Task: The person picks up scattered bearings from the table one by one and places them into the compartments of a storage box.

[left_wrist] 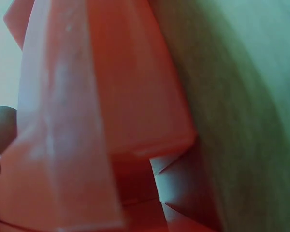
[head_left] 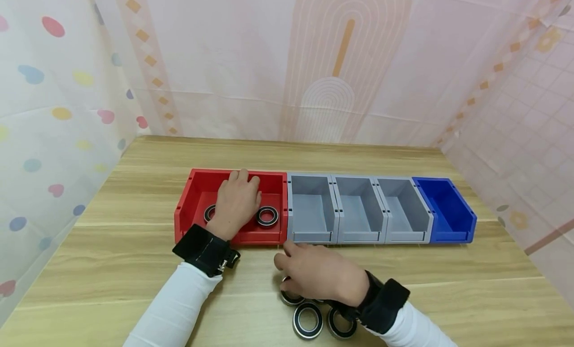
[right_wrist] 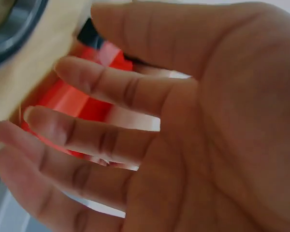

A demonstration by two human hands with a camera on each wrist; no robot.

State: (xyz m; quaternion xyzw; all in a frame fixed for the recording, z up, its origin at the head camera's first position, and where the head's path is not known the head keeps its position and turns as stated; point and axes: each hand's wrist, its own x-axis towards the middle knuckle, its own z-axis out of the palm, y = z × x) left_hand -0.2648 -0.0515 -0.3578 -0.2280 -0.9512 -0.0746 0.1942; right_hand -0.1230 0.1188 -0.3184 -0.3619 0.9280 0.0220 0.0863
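Observation:
My left hand [head_left: 237,200] reaches down into the red bin [head_left: 186,207], back of the hand up. Its fingertips are hidden, so whatever they hold does not show. One ball bearing [head_left: 275,216] lies in the bin to the right of that hand, and another bearing [head_left: 208,213] is partly covered on its left. My right hand [head_left: 320,272] hovers over bearings on the table, fingers loosely bent with nothing in the palm, as the right wrist view shows. Below it lie a bearing [head_left: 296,321], a second bearing [head_left: 332,326] and a partly hidden bearing [head_left: 292,301].
Three grey bins, the nearest grey bin [head_left: 312,236] among them, adjoin the red bin on its right. A blue bin [head_left: 453,236] ends the row. Patterned curtains [head_left: 224,63] hang behind and beside the wooden table [head_left: 89,267].

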